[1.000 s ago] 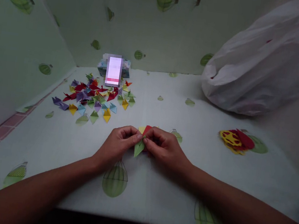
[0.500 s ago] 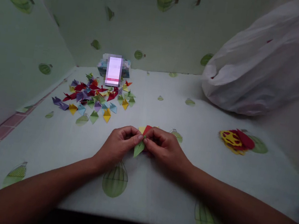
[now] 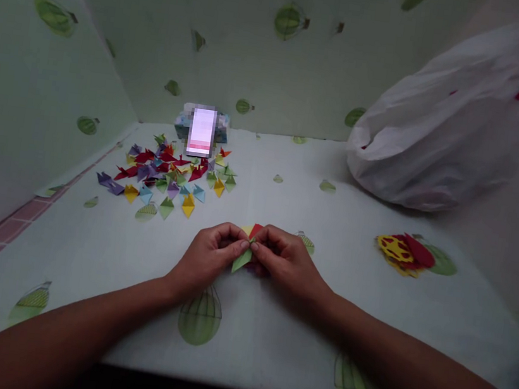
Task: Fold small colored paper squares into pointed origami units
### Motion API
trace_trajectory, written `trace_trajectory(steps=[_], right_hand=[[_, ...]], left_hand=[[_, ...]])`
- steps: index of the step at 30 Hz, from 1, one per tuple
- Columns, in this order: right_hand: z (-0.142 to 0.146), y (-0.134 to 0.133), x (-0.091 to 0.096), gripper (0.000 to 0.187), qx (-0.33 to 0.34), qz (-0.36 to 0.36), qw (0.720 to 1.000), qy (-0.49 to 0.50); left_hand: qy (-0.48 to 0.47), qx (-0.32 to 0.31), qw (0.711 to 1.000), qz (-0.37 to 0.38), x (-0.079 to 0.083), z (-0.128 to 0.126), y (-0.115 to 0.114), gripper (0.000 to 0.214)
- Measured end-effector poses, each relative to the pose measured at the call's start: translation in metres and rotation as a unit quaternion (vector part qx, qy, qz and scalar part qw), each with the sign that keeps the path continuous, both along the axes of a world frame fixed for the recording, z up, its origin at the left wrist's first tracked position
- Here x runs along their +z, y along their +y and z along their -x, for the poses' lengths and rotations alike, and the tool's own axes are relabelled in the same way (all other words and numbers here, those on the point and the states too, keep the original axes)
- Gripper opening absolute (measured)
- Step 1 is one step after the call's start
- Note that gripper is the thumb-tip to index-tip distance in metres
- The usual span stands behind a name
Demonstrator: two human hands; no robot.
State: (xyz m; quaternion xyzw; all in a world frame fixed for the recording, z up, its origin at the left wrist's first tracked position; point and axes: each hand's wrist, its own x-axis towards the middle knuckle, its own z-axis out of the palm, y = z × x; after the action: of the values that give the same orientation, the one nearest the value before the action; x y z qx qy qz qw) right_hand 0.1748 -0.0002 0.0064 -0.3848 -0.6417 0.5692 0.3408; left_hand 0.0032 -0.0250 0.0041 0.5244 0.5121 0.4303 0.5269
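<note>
Between my two hands is a small piece of folded green paper [image 3: 242, 261], its pointed end hanging down toward me. My left hand [image 3: 214, 249] pinches it from the left with thumb and finger. From the right, my right hand [image 3: 289, 262] pinches the same paper, and the fingertips of both hands nearly meet. Just behind the fingers, yellow and red paper [image 3: 255, 229] peeks out, mostly hidden by my hands. Beyond my left hand lies a spread of small folded paper pieces [image 3: 167, 206] in red, purple, blue, green and yellow.
A lit phone [image 3: 201, 131], blurred out, leans on a box [image 3: 223, 129] at the back. On the right, red and yellow cut-out pieces [image 3: 405, 252] lie in a stack. A big white plastic bag [image 3: 420, 139] fills the back right. Balloon-patterned covering spans table [image 3: 127, 330] and walls.
The view has tilted up slightly, so the background sits lower in the picture. Both hands stay pinched on the green paper with hardly any movement.
</note>
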Motion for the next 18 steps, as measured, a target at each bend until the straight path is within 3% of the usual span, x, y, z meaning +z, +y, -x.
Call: trace_trajectory(steps=[8,13,18], right_hand=[[-0.0004,0.0019,-0.0010,0.023,0.024,0.020,0.999,0.028],[0.0002,0.0011,0.0004,0.023,-0.004,-0.022,1.000,-0.008],[-0.0014,0.0010,0.0023,0.020,-0.036,-0.058,0.997,-0.034]], left_hand=[[0.036,-0.004,0.999,-0.009,-0.0022,0.0009,-0.0005,0.015],[0.063,-0.010,0.998,-0.028,-0.0014,0.0007,-0.0010,0.014],[0.031,-0.028,0.999,0.000,-0.0016,0.0020,0.0006,0.020]])
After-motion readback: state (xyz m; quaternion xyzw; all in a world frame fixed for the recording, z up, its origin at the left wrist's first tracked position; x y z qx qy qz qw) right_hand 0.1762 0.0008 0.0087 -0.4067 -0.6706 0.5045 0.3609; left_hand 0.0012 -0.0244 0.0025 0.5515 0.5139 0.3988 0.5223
